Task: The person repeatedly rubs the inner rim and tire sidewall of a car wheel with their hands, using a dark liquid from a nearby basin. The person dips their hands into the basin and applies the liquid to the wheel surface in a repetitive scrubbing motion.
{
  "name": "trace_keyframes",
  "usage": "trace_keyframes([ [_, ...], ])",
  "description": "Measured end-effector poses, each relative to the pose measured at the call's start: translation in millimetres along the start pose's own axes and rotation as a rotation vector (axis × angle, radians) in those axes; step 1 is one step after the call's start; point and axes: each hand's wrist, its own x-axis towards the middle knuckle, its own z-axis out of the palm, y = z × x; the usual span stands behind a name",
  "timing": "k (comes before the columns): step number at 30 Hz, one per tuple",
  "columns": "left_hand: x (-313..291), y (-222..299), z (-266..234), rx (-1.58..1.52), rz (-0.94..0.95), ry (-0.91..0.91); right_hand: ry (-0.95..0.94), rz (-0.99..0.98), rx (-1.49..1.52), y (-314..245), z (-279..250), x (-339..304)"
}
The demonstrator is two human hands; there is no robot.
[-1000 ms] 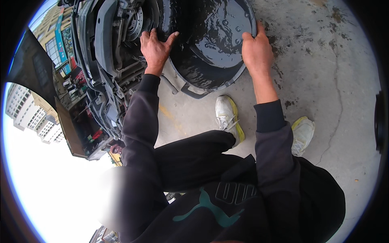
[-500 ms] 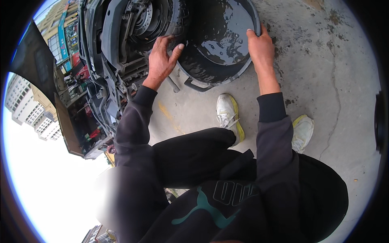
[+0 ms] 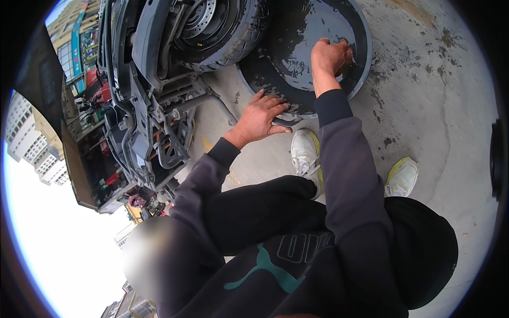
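A round black tub (image 3: 362, 47) with water (image 3: 302, 32) in it stands on the ground. My right hand (image 3: 330, 57) is inside it by the right wall, fingers curled down at the water; whatever they may hold is hidden. My left hand (image 3: 260, 115) lies on the tub's near left rim beside its handle (image 3: 286, 121), fingers spread over the edge and thumb apart. Left of the tub, a treaded black tyre (image 3: 233, 55) on a wheel with a brake disc (image 3: 200, 18) overhangs the rim. It belongs to a stripped scooter (image 3: 154, 79) that appears sideways.
A metal stand leg (image 3: 222, 108) reaches toward my left wrist. My white shoes (image 3: 306, 153) are on the concrete floor (image 3: 408, 114), which has wet patches and a crack to the right. A box-like container (image 3: 79, 167) with red items is at the left, with buildings behind it.
My right hand has left the tub's right rim and gone inside to the water. My left hand has moved from the tyre to the near rim. The tyre shows more fully.
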Motion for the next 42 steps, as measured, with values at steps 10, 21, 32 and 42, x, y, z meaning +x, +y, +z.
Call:
trace_keyframes([
  [10, 1, -11, 11, -0.047, 0.079, 0.162, -0.953, 0.002, 1.064, -54, 22, -95],
  [21, 3, -12, 11, -0.042, 0.049, 0.157, -0.092, -0.69, 0.048, -22, 19, -80],
  [32, -1, -9, 9, -0.062, -0.026, 0.051, -1.058, 0.388, 1.271, -8, 26, -57],
  [42, 5, -11, 5, -0.075, 0.029, 0.105, 0.176, -0.314, 0.065, 3, -11, -14],
])
